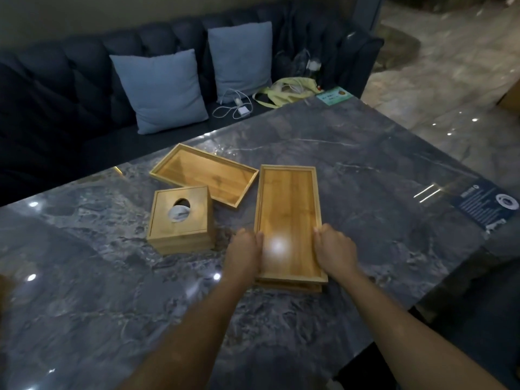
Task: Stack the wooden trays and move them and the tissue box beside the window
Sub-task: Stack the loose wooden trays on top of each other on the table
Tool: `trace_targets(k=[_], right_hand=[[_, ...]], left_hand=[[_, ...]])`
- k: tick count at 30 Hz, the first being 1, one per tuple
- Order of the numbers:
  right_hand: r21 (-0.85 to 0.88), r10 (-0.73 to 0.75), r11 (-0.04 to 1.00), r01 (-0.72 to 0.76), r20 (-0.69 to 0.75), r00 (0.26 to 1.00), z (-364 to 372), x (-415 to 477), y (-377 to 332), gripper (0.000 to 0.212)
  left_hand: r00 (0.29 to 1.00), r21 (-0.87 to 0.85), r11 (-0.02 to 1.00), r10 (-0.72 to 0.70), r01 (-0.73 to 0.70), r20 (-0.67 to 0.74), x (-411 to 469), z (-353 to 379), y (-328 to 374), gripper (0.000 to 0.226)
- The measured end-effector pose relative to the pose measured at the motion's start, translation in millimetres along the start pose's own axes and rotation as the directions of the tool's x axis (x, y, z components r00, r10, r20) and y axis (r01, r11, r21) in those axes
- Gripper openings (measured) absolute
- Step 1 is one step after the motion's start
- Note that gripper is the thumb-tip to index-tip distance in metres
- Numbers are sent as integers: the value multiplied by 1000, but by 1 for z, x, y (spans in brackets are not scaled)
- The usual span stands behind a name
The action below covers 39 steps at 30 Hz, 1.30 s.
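A wooden tray (288, 215) is gripped on its two long sides, the left hand (244, 253) on one rim and the right hand (334, 250) on the other. It appears to rest on another tray beneath, near the table's (380, 170) near edge. Its long axis runs away from the person. The second tray (204, 173) lies ahead and leftward, angled, nearer the left hand. The tissue box (180, 218) is set just left of the left hand.

Sofa (56, 102), 2 cushions (160, 90), cable (233, 108)
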State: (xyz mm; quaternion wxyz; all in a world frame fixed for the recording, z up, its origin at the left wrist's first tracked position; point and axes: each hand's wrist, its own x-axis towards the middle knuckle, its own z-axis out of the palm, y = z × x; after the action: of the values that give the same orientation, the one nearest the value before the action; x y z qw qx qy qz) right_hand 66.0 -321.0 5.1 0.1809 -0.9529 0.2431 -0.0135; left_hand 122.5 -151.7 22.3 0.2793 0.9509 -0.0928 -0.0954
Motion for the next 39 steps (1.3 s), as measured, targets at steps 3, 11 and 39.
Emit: trace_targets(k=[3, 11, 39], right_hand=[[-18, 22, 1000, -22, 36, 999, 6, -1, 3, 39], [-30, -5, 1000, 8, 79, 997, 22, 2, 14, 34], [43, -566, 824, 565, 9, 824, 19, -77, 59, 18]], left_hand=[[1000, 2, 1000, 4, -4, -5, -1, 9, -5, 41], [999, 33, 999, 21, -19, -38, 2, 29, -19, 35], [904, 2, 924, 375, -383, 206, -44, 16, -65, 20]])
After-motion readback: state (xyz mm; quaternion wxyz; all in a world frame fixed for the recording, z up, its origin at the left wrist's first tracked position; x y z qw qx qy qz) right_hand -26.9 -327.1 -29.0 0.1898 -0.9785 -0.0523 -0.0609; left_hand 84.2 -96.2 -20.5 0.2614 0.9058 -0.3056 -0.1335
